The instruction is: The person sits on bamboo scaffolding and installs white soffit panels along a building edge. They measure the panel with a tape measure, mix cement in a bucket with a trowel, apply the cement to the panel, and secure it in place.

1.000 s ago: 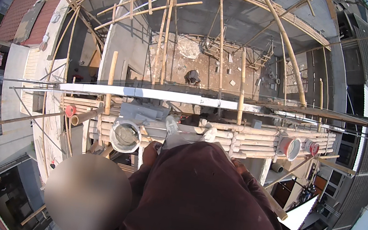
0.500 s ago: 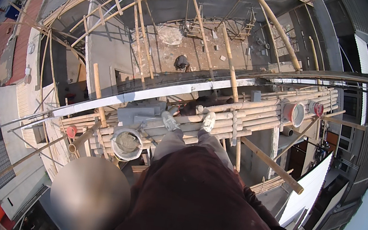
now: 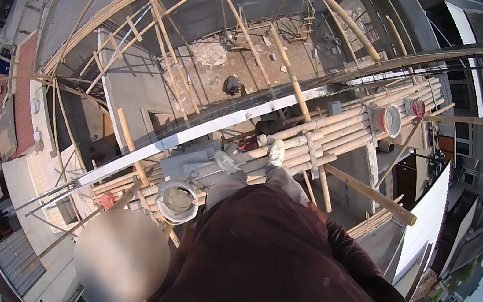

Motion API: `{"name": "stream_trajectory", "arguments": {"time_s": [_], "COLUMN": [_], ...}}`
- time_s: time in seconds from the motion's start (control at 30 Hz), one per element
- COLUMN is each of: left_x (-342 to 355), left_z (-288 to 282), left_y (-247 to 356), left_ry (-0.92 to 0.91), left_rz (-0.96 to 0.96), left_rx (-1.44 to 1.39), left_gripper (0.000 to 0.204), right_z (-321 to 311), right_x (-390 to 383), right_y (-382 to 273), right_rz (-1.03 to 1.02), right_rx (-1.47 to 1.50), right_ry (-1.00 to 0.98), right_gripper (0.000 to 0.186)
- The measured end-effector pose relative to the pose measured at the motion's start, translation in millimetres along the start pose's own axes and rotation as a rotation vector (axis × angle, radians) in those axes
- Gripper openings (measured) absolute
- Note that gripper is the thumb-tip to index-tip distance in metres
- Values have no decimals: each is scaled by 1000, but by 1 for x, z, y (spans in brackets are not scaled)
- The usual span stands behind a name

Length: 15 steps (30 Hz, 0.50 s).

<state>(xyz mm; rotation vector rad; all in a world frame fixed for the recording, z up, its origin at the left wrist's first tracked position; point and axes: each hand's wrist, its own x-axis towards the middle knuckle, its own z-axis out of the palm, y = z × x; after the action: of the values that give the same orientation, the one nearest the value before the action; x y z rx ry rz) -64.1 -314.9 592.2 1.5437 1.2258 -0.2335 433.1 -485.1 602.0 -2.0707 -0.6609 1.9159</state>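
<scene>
My dark sleeve (image 3: 356, 254) runs along my right side, and a small part of my right hand (image 3: 319, 212) shows at its end by my hip. Its fingers are hidden against my body. My left hand is out of sight behind my body and a blurred round patch. I stand in pale, stained shoes (image 3: 277, 153) on a walkway of bamboo poles (image 3: 341, 143). Left of my feet sits a bucket of grey mortar (image 3: 177, 201). Grey flat boards (image 3: 190, 162) lie between that bucket and the wall.
A white-topped wall edge (image 3: 194, 135) runs along the walkway. Beyond it a person (image 3: 233, 85) is far below on the rubble-strewn floor. A bucket (image 3: 386, 121) and a red pail (image 3: 414, 107) stand right. Bamboo poles (image 3: 289, 71) rise around; one pole (image 3: 371, 193) juts out near my right.
My view has turned, so the walkway and wall edge slope more steeply up to the right. My feet and the mortar bucket stay in place on the walkway.
</scene>
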Motion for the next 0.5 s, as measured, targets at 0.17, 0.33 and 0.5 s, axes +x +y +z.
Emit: {"name": "stream_trajectory", "arguments": {"time_s": [0.17, 0.33, 0.5], "left_x": [18, 37, 40], "left_z": [-15, -17, -40], "left_y": [7, -6, 28], "left_ry": [-30, 8, 62], "left_rz": [75, 172, -179], "left_rx": [112, 251, -304], "left_gripper": [32, 31, 34], "right_z": [3, 9, 11], "right_x": [7, 8, 3], "right_y": [-1, 1, -1], "right_rz": [-70, -103, 100], "right_rx": [57, 129, 242], "right_ry": [-28, -22, 5], "right_gripper": [66, 67, 60]}}
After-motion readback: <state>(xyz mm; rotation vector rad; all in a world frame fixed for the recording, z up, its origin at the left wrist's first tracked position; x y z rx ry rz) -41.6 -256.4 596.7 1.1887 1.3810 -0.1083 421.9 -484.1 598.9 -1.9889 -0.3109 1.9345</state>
